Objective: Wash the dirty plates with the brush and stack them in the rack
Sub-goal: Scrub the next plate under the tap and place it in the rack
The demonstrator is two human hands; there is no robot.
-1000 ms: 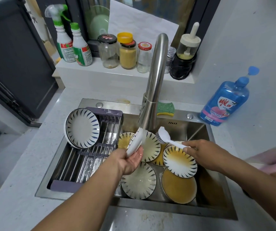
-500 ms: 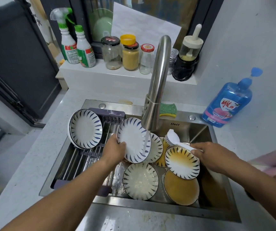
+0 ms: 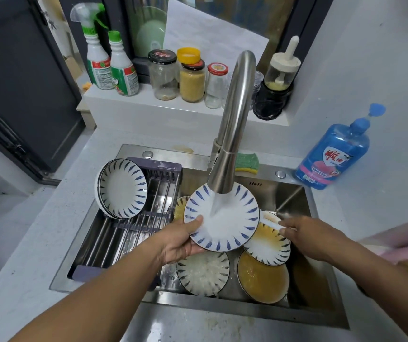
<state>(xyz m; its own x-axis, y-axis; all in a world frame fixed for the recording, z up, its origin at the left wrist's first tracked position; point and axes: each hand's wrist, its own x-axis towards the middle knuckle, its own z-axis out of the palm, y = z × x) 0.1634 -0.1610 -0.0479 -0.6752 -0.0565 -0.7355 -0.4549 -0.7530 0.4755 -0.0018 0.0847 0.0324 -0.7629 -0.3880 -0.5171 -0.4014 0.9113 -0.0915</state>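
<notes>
Pale speckled counter (image 3: 50, 243) frames a steel sink (image 3: 294, 193) at centre frame. Under the steel tap (image 3: 232, 124), the left hand (image 3: 180, 243) pinches the white, blue-petalled ceramic plate (image 3: 230, 225) at its lower-left rim. The right hand (image 3: 314, 238) has its fingers curled round the white brush handle (image 3: 270, 222). The wet glaze is probably slippery and the plate stiff and breakable, so the rim is the safest hold.

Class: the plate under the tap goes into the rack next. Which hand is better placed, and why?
The left hand: it grips the plate by its rim, and the rack lies on that side of the sink. The right hand holds the brush, farther from the rack.
</notes>
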